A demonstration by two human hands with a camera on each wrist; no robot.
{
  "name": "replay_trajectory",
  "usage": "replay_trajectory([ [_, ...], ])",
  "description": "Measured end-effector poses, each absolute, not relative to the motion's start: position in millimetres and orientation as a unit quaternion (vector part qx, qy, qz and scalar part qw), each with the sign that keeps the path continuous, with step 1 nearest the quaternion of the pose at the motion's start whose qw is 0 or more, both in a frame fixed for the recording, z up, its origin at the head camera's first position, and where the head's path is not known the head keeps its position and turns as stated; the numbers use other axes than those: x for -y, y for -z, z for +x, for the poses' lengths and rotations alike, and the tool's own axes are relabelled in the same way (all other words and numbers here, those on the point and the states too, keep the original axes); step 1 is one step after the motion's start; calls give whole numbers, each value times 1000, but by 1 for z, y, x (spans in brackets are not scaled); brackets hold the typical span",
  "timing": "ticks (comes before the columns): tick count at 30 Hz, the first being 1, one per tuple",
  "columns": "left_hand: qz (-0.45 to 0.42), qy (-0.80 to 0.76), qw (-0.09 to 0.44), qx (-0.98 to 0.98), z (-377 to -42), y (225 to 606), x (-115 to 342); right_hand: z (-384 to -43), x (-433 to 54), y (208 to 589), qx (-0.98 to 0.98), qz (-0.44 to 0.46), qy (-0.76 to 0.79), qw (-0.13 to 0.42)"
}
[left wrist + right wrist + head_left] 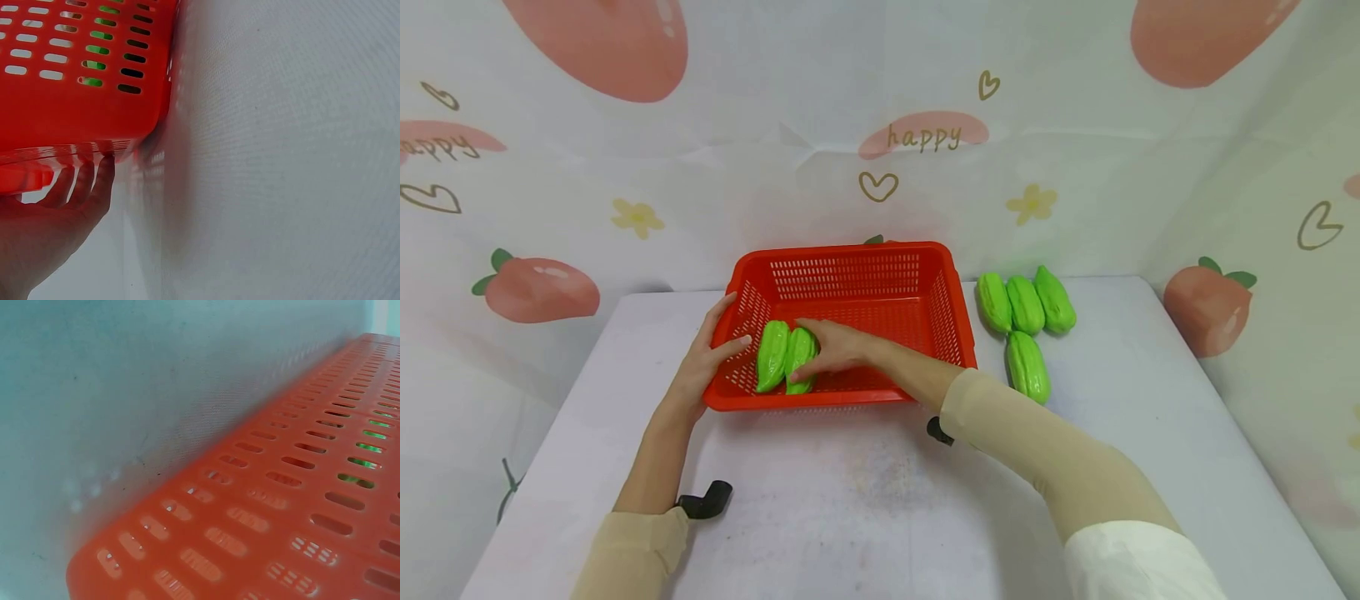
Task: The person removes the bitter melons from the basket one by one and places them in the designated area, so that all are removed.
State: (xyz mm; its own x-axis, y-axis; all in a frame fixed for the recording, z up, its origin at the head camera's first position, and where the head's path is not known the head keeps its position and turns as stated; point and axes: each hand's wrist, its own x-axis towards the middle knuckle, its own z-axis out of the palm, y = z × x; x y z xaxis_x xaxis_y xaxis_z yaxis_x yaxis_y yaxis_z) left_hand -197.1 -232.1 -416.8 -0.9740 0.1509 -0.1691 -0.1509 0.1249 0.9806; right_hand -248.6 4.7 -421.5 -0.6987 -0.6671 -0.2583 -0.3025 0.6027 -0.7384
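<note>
My left hand (pixel 696 371) holds the left rim of a red plastic basket (pixel 842 401), thumb over the edge. In the left wrist view its fingers (pixel 100 184) touch the basket's outer wall. Inside the basket's left end, two bright green bitter melons lie side by side. My right hand (pixel 838 346) reaches over the near rim and grips the right-hand bitter melon (pixel 800 343) between thumb and fingers. Beside it lies the other bitter melon (pixel 772 357). The right wrist view shows only the basket's slotted wall (pixel 262 506), with green glimpsed through it; the hand is hidden there.
Right of the basket, three bitter melons (pixel 1026 305) lie in a row on the white table (pixel 820 517), with one more (pixel 1028 367) in front. A printed cloth (pixel 820 75) hangs behind. Black fittings (pixel 707 500) show at both wrists.
</note>
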Motion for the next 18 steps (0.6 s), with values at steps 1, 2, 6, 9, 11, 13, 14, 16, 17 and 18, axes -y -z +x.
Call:
replay_trajectory([
  [1, 0, -661, 114, -742, -197, 417, 232, -249, -5, 422, -855, -284, 343, 266],
  [2, 0, -661, 114, -742, -197, 417, 232, -249, -4, 422, -855, -284, 343, 267],
  [6, 2, -660, 112, -743, -197, 416, 232, -250, -5, 421, -858, -288, 338, 259],
  [9, 3, -661, 111, -742, -197, 417, 232, -250, -5, 421, -858, -288, 341, 254],
  [11, 3, -662, 111, -741, -197, 417, 232, -251, -6, 421, -857, -285, 347, 254],
  [13, 3, -663, 111, -741, -197, 417, 233, -252, -7, 421, -855, -278, 354, 259],
  [14, 3, -663, 112, -740, -197, 417, 233, -252, -7, 420, -853, -275, 359, 262],
  [16, 2, -662, 112, -741, -197, 417, 233, -253, -9, 418, -849, -270, 368, 267],
  [17, 2, -661, 113, -741, -197, 417, 232, -253, -10, 417, -845, -269, 375, 270],
  [18, 1, -660, 113, -743, -197, 417, 232, -254, -11, 416, -841, -268, 382, 274],
])
